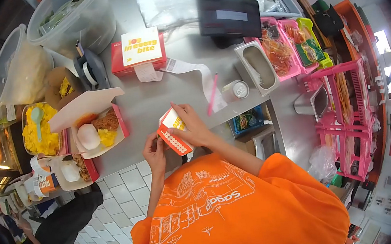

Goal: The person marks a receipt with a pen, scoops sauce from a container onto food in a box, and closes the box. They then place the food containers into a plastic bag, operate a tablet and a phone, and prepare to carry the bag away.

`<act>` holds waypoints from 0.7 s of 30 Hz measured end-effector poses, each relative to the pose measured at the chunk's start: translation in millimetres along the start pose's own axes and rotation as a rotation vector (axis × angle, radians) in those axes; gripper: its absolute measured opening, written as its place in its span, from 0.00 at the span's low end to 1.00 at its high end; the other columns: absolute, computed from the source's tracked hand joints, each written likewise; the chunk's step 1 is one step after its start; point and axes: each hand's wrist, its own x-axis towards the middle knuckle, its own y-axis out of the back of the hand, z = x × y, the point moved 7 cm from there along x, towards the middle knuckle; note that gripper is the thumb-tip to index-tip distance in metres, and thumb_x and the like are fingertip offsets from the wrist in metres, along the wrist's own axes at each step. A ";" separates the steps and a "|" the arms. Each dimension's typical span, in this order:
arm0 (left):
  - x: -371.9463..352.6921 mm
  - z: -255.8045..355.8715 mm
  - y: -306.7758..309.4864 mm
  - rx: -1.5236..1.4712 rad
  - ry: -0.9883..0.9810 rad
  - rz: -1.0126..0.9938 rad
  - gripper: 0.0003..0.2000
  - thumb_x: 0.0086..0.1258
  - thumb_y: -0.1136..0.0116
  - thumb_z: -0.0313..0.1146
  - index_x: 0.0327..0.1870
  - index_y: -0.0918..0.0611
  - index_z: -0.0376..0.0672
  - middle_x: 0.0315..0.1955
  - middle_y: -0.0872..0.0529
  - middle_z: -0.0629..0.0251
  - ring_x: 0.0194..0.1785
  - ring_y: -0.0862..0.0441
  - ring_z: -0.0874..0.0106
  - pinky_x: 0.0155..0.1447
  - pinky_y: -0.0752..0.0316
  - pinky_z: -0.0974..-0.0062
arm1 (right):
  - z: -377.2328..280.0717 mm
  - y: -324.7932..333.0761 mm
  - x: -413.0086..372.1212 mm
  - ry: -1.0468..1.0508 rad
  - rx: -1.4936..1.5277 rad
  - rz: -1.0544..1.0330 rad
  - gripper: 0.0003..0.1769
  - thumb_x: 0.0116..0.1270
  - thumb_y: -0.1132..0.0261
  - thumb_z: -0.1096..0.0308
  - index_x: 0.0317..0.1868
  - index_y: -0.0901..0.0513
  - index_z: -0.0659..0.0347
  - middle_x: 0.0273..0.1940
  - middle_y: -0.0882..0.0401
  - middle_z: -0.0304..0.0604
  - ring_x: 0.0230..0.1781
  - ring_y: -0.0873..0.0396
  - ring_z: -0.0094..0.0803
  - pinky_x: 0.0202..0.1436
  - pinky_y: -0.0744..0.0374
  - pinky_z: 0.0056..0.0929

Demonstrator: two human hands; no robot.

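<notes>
The person wears a bright orange short-sleeved T-shirt (244, 213) printed with white line drawings of buildings and white lettering, and the left grip (154, 151) and right grip (195, 128) are bare.

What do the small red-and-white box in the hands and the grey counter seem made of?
The small red-and-white box looks like thin printed cardboard, matte, judging by its crisp folded flaps. The grey counter is probably brushed stainless steel: dull, soft reflections.

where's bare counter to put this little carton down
Bare counter lies just past the carton in the left hand and right hand, bordered by the open meal box, the closed red box and the receipt strip. Crowded: food tubs to the left, pink baskets to the right.
</notes>
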 end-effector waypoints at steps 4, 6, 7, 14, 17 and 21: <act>10.1 19.0 -13.4 0.267 -0.271 -0.021 0.06 0.70 0.46 0.22 0.44 0.18 0.34 0.40 0.20 0.66 0.45 0.22 0.78 0.43 0.22 0.81 | -12.5 19.4 -13.0 0.122 0.007 0.117 0.49 0.53 0.30 0.45 0.69 0.38 0.65 0.60 0.39 0.62 0.61 0.37 0.55 0.64 0.35 0.45; 7.3 26.0 -30.2 0.141 -0.232 -0.054 0.06 0.68 0.45 0.21 0.43 0.18 0.33 0.40 0.18 0.66 0.46 0.22 0.77 0.46 0.24 0.81 | -18.4 29.0 -15.8 0.201 0.031 0.157 0.50 0.52 0.28 0.46 0.69 0.38 0.63 0.60 0.40 0.62 0.61 0.37 0.55 0.64 0.36 0.45; 6.4 28.9 -29.6 0.162 -0.241 -0.011 0.06 0.68 0.45 0.21 0.43 0.18 0.33 0.40 0.18 0.66 0.46 0.22 0.77 0.46 0.24 0.81 | -17.8 32.7 -16.3 0.225 0.005 0.173 0.49 0.51 0.28 0.48 0.69 0.38 0.62 0.60 0.40 0.62 0.61 0.37 0.55 0.64 0.36 0.45; -3.3 8.0 -45.0 -0.405 0.006 0.061 0.19 0.72 0.47 0.31 0.63 0.29 0.40 0.54 0.24 0.62 0.54 0.25 0.76 0.55 0.28 0.78 | -3.4 18.1 -3.7 0.126 -0.071 0.266 0.38 0.58 0.32 0.60 0.66 0.35 0.62 0.56 0.35 0.60 0.59 0.34 0.53 0.60 0.32 0.44; -18.9 -0.9 -22.7 -0.104 -0.057 0.483 0.22 0.73 0.46 0.35 0.65 0.35 0.43 0.54 0.27 0.60 0.53 0.26 0.74 0.55 0.29 0.77 | -20.3 -3.4 0.2 0.296 0.006 0.045 0.28 0.61 0.36 0.64 0.61 0.30 0.64 0.51 0.27 0.56 0.52 0.27 0.49 0.54 0.27 0.40; -39.8 16.9 15.7 -0.013 -0.120 0.650 0.20 0.72 0.45 0.34 0.62 0.33 0.43 0.48 0.27 0.63 0.50 0.26 0.75 0.53 0.28 0.77 | -11.7 -36.3 78.8 0.242 0.320 -0.087 0.16 0.64 0.40 0.68 0.51 0.23 0.66 0.40 0.20 0.52 0.42 0.21 0.46 0.48 0.24 0.39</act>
